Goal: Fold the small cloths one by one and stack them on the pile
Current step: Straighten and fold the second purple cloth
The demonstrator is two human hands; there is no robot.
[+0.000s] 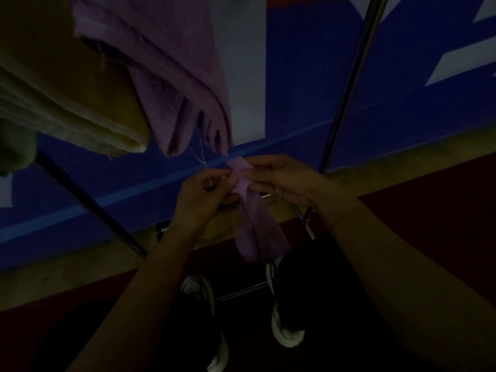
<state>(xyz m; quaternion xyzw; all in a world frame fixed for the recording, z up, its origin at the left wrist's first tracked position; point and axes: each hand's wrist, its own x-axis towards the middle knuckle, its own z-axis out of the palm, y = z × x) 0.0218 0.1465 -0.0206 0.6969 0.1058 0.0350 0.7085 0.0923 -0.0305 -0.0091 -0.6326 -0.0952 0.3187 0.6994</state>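
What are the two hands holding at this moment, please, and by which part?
Both hands, left hand and right hand, pinch the small purple cloth at its top end; the rest hangs down.

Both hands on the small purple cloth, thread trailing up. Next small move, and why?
Probably pull the loose thread free first: the left hand pinches it beside the small purple cloth that the right hand holds, and it runs to the hanging purple cloths.

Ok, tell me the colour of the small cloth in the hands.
Light purple, seen in the dim head view.
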